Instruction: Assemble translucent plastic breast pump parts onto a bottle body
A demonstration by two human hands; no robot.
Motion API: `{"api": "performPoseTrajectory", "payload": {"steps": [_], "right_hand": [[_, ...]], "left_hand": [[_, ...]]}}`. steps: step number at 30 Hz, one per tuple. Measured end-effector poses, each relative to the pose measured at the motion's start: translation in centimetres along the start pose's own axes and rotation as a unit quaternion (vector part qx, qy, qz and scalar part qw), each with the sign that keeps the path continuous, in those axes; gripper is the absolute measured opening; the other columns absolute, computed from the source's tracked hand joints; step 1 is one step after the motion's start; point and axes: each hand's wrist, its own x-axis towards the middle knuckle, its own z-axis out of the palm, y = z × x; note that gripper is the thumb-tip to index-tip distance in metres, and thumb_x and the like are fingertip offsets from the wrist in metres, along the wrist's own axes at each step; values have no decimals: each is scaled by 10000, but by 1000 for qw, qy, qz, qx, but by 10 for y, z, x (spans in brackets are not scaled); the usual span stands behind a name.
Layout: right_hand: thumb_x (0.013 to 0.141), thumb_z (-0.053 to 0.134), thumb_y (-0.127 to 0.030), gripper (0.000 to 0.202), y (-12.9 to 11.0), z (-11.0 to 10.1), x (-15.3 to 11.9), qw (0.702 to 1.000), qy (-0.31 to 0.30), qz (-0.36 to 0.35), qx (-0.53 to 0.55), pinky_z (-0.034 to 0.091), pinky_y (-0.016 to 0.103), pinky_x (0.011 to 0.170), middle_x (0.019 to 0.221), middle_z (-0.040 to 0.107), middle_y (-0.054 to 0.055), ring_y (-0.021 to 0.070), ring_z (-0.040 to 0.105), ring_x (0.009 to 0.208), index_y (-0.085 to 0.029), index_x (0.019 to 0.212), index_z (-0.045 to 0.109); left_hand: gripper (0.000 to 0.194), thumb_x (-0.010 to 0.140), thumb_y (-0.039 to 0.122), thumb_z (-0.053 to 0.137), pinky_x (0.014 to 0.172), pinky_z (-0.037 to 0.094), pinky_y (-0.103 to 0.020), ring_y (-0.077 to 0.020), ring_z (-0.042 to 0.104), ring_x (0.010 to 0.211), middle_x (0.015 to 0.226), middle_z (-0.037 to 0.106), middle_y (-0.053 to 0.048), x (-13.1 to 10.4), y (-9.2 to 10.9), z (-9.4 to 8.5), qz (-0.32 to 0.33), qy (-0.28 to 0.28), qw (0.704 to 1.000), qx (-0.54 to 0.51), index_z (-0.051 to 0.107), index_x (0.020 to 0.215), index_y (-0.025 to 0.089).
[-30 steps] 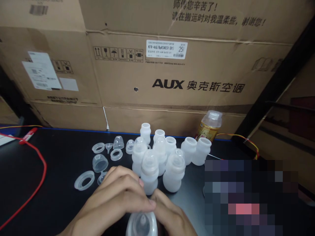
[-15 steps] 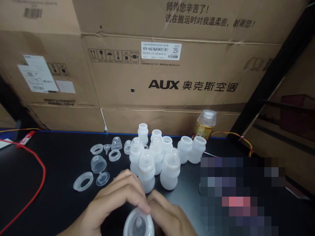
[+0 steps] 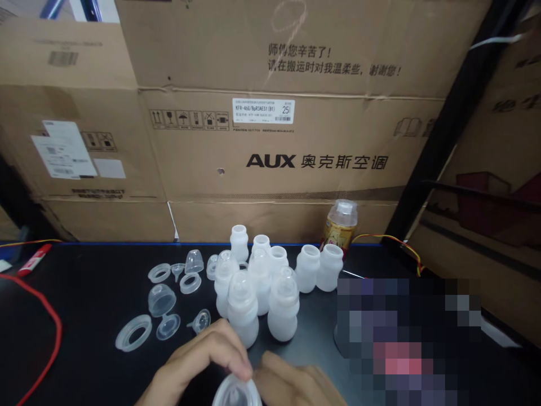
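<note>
Both hands keep pinching one clear bottle top at the bottom edge of the view.

The left hand [image 3: 198, 361] and right hand [image 3: 296, 383] stay closed on the bottle top [image 3: 236, 393], now lower in view, just in front of the cluster of bottles [image 3: 257, 287] on the table [image 3: 84, 316]; more of a loose nipple [image 3: 200, 321] now shows left of the bottles.

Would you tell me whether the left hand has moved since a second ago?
Yes. The left hand, pinching a clear cap with the right hand, has drawn back toward the person, away from the front bottle.
</note>
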Motion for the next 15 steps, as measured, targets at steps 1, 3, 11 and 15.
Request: {"api": "performPoseTrajectory", "payload": {"steps": [1, 3, 11, 15], "right_hand": [[1165, 409, -667, 632, 1, -10, 1, 1000, -4, -17, -15, 38, 295, 335, 620, 624, -57, 93, 273, 378, -246, 769, 665], [1144, 483, -669, 578, 2, -41, 3, 997, -26, -59, -49, 60, 327, 340, 643, 674, -52, 107, 340, 386, -250, 824, 722], [891, 858, -190, 357, 34, -162, -18, 985, -68, 56, -151, 694, 373, 784, 1113, 863, 39, 278, 863, 935, -299, 1227, 804], [875, 647, 1, 507, 61, -167, -35, 977, -117, 137, -112, 711, 435, 876, 1294, 788, 58, 289, 837, 1086, -342, 1230, 763]], "left_hand": [[201, 1005, 452, 766, 738, 703, -333, -268, 853, 814, 965, 871, -50, 0, -2, -1, -1, -3, 1000, 1, 850, 1043, 274], [195, 1035, 415, 739, 757, 715, -329, -270, 872, 836, 973, 883, -51, -1, -6, -4, 0, -9, 1000, 2, 868, 1061, 271], [361, 1080, 538, 673, 542, 658, -221, -217, 839, 550, 772, 898, -45, 20, -35, -6, 76, -97, 992, -10, 912, 1086, 268], [407, 1055, 592, 685, 466, 597, -172, -202, 800, 449, 678, 876, -58, 45, -47, -8, 147, -164, 975, -31, 918, 1053, 258]]}}
